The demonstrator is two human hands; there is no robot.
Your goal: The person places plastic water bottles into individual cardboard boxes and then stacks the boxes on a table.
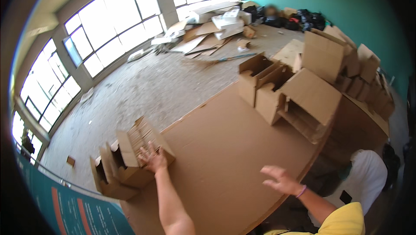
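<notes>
My left hand [153, 157], its fingers spread, rests on a brown cardboard box [167, 145] at the left end of the cardboard-covered table [225, 148]. Flat strips of cardboard show just beyond those fingers. Another open-topped box [110, 187] stands against its left side, flaps raised. Over the right part of the tabletop hovers my right hand [279, 180], fingers stretched out and holding nothing. At the far right end, several open cardboard boxes [271, 100] stand side by side; one box [314, 96] lies tilted with its opening toward me.
More cardboard boxes [364, 74] are heaped behind the right end. A white sack-like bundle [368, 172] sits by the near right edge. On the floor lie a broom [225, 59] and a pile of flattened cardboard [206, 40]. A green printed panel [65, 204] borders the left end.
</notes>
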